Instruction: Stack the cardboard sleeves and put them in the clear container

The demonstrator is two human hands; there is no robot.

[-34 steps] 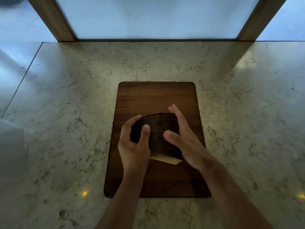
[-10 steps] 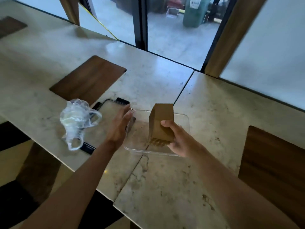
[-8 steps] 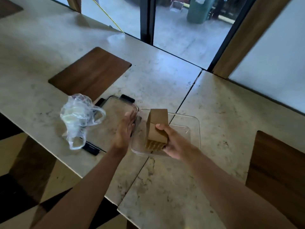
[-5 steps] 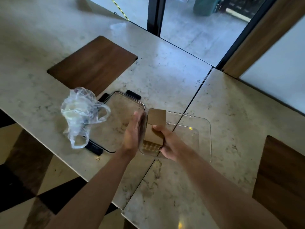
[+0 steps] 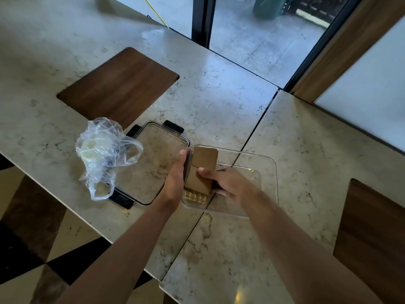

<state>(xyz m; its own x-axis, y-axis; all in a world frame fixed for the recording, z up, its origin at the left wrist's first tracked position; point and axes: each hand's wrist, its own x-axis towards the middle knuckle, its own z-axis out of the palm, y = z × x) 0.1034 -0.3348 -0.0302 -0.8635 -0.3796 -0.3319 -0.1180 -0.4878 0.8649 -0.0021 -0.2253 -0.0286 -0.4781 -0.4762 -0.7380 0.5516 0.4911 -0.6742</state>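
Note:
A stack of brown cardboard sleeves [image 5: 202, 170] stands on edge inside the left end of the clear container [image 5: 266, 170] on the marble counter. My right hand [image 5: 228, 183] grips the stack from the right, thumb on its top face. My left hand [image 5: 175, 176] presses flat with straight fingers against the outside of the container's left wall, beside the stack. The bottom edges of the sleeves show through the clear wall.
The container's clear lid [image 5: 151, 163] with black clips lies just left of it. A crumpled clear plastic bag [image 5: 103, 150] sits on the lid's left edge. Dark wooden inlays [image 5: 118, 86] lie at the back left and far right [image 5: 372, 229]. The counter's front edge is close.
My right hand has lowered the stack of sleeves into the container's left end. My left hand has moved right from beside the lid to lie flat against the container's wall.

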